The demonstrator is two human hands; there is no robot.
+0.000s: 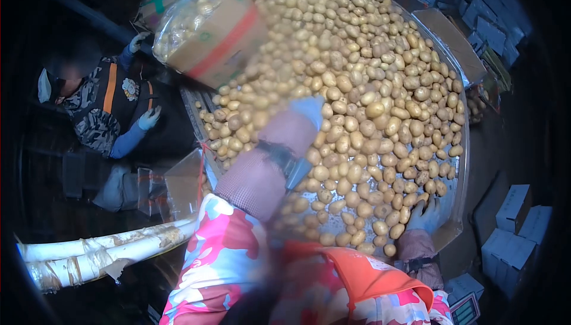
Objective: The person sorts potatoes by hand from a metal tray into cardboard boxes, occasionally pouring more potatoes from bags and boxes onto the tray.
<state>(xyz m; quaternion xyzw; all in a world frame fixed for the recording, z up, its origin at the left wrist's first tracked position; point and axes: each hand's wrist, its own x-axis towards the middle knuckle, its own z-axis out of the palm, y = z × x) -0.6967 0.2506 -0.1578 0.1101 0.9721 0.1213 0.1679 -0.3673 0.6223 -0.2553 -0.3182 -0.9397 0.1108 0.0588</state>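
Both hands are apart: the left hand (307, 112) is over the potatoes (369, 111), too blurry to tell if it holds one, and the right hand (423, 218) has its fingers spread by the pile's near right edge. One metal table (457, 185) in a dark room holds too many potatoes to count. One red-striped box (229, 45), two white poles (140, 247) and one person in a vest (110, 105) are at the left.
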